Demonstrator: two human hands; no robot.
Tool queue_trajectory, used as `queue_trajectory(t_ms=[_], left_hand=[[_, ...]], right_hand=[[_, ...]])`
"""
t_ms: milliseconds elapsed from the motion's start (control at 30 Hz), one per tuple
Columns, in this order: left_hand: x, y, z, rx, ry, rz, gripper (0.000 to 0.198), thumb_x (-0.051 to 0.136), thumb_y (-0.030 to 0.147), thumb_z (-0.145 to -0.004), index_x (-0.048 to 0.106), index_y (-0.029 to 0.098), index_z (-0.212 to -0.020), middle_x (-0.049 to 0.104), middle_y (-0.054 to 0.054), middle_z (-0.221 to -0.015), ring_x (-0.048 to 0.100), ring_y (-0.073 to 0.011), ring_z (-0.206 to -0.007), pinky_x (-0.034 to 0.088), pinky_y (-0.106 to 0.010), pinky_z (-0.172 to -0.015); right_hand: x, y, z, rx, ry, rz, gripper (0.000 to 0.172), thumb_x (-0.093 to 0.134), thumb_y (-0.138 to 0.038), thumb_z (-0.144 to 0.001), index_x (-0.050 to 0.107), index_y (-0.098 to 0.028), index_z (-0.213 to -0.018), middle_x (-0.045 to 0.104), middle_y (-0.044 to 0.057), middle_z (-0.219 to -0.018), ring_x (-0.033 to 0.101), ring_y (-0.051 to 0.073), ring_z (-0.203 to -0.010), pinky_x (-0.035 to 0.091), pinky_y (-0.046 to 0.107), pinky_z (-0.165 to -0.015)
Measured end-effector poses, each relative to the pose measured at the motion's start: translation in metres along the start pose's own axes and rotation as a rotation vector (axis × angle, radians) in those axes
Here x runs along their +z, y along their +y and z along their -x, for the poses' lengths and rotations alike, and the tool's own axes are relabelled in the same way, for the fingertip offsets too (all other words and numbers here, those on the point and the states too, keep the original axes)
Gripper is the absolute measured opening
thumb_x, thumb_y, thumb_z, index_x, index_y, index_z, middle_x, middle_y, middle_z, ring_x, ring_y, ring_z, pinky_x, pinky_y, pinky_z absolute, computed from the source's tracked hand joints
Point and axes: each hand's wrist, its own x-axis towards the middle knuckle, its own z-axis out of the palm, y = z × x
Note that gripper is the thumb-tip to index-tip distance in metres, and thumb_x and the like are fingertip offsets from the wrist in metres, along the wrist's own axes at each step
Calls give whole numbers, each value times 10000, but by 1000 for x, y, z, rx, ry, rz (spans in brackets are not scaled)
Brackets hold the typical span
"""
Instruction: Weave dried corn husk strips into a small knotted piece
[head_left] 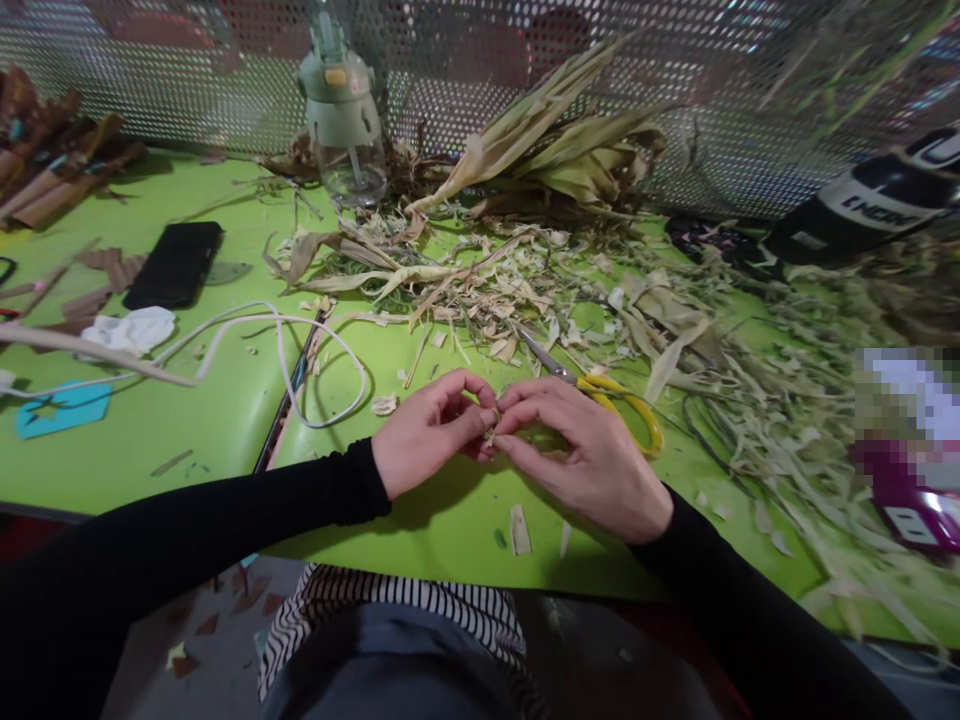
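My left hand (431, 432) pinches a small piece of dried plant (490, 437) between thumb and fingertips, low above the green table. From the other side my right hand (581, 450) closes thumb and forefinger on the same piece. Most of it is hidden by the fingers, so its exact form cannot be made out. Just beyond my right hand lie scissors with yellow handles (651, 428), their blades pointing away to the left. Dried corn husk scraps (502, 310) spread over the table in front of both hands.
A clear bottle with a pale green top (345, 120) stands at the back. Corn husks (525, 140) lean by the perforated metal screen (465, 50). A black phone (174, 264), a white cable (360, 380) and a blue tag (64, 408) lie left; a dark bottle (855, 205) lies right.
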Motion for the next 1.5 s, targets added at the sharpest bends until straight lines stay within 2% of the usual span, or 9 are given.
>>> queue_trajectory(t_ms=[267,433,633,767,967,1100,1267,1400,1500], left_hand=[[-2,-3,3,190,20,-410,111,532,248,-843,511,166,-914,567,-2,-814,528,-94,-728,443,-233,-686],[-1,-4,6,282,17,-520,251,573,156,-779,485,176,-1013,612,-35,-935,600,-126,-846,489,-289,-816],[0,-3,8,368,61,-685,161,552,185,-809,488,184,-956,624,-14,-888,623,-122,-798,506,-265,-745],[2,-5,8,338,62,-600,180,550,128,-790,497,177,-956,614,-13,-895,617,-110,-787,501,-258,-748],[-2,-10,0,172,-30,-189,207,620,153,-767,497,154,-934,558,7,-824,557,-66,-661,470,-217,-640],[-6,-10,-3,219,-100,-229,198,637,165,-771,517,156,-928,579,7,-805,563,-71,-668,463,-223,-654],[-9,-9,-5,221,-28,-365,204,689,261,-748,553,141,-840,586,7,-737,540,-77,-643,442,-220,-621],[-7,-11,-6,112,-45,-213,222,697,274,-740,570,129,-848,588,16,-696,538,-69,-599,451,-220,-595],[-2,-12,-6,80,-8,-72,212,704,251,-728,572,123,-834,615,5,-716,586,-82,-632,488,-232,-618]], right_hand=[[10,-4,8,281,56,-2,153,624,-168,-754,546,-186,-885,632,6,-805,619,138,-690,498,264,-640],[10,-6,9,293,90,17,146,607,-181,-774,529,-192,-897,623,5,-811,616,138,-703,485,255,-631],[13,-9,9,218,128,96,150,562,-112,-755,488,-191,-860,577,-1,-773,580,133,-687,466,254,-627],[16,-11,11,167,147,185,154,520,-78,-748,471,-193,-838,566,8,-758,575,150,-704,459,271,-642],[10,-9,12,200,116,64,140,533,-90,-766,490,-197,-844,588,5,-771,584,139,-686,467,264,-637],[3,0,11,263,36,-171,141,577,-149,-781,508,-198,-893,590,5,-808,595,133,-697,496,270,-644],[-2,4,10,330,44,-371,139,629,-186,-765,526,-203,-857,593,-3,-790,587,115,-649,517,261,-605],[-2,3,11,404,78,-434,155,681,-270,-758,565,-188,-820,596,1,-736,586,118,-602,508,239,-512],[-2,5,12,397,119,-356,173,696,-327,-759,620,-176,-797,625,15,-725,602,131,-605,518,260,-540]])
